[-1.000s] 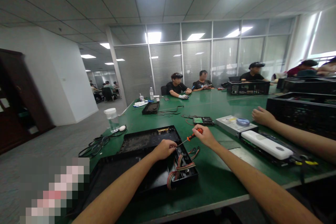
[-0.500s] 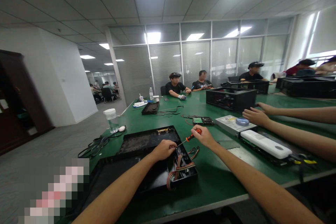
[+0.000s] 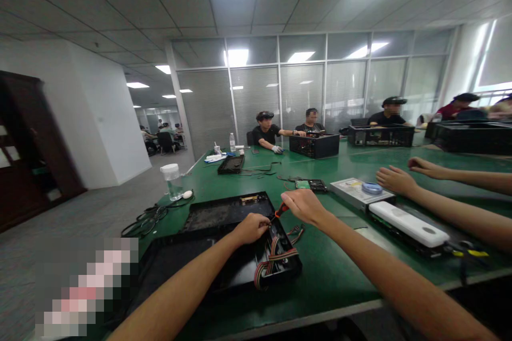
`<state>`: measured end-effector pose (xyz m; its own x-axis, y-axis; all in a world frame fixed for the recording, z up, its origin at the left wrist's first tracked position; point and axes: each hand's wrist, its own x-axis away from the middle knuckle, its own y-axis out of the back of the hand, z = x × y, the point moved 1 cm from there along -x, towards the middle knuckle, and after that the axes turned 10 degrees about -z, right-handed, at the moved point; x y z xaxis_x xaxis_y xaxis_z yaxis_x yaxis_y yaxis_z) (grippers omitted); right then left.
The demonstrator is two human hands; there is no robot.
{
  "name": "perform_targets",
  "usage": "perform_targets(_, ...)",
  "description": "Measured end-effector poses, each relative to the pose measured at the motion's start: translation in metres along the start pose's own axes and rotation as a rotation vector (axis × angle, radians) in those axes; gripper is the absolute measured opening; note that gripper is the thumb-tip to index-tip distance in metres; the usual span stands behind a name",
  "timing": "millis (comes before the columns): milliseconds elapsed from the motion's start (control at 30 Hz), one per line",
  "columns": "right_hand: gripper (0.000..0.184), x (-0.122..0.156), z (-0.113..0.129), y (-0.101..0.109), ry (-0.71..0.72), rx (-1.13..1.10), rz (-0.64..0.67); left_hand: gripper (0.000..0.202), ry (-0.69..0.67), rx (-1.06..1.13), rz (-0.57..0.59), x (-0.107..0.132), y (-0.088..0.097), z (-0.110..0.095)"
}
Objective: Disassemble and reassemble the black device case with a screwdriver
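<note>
Right of centre stand a metal box (image 3: 352, 192) and a white device (image 3: 408, 224), with pliers (image 3: 470, 249) and a co-worker's hands (image 3: 396, 180) toward the right edge. Bare green tabletop (image 3: 324, 277) runs, lower centre, to its front edge. Below centre, the right hand (image 3: 306, 206) grips a red screwdriver (image 3: 282, 209) over the open black case (image 3: 240, 269); the left hand (image 3: 252, 228) is pinched at its tip, hold unclear. Since half a second ago, the right hand has closed toward the left, and a black box (image 3: 314, 145) has shifted left
</note>
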<state>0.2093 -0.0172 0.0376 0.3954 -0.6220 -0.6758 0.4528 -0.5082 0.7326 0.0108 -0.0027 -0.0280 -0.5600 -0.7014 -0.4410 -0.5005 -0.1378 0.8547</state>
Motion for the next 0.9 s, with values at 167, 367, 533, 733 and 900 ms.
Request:
perform_targets(167, 0.036, -0.044, 0.03, 0.013, 0.16, 0.023, 0.191, 0.018, 0.034, 0.023, -0.012, 0.001, -0.004, 0.002)
perform_targets(367, 0.056, -0.069, 0.036, 0.011, -0.067, 0.193, 0.303, 0.016, 0.002, 0.037, -0.037, 0.001, -0.009, 0.005)
perform_targets(533, 0.051, -0.058, 0.041, 0.019, -0.074, 0.156, 0.365, 0.016, -0.007, 0.021, -0.036, 0.002, -0.01, 0.004)
perform_targets(733, 0.061, -0.055, 0.044, 0.021, -0.167, 0.306, 0.243, 0.015, -0.043, 0.015, -0.037, 0.001, -0.01, 0.004)
perform_targets(900, 0.05, -0.054, 0.048, 0.018, -0.087, 0.236, 0.228, 0.017, -0.028, 0.026, -0.026, 0.0, -0.009, 0.002)
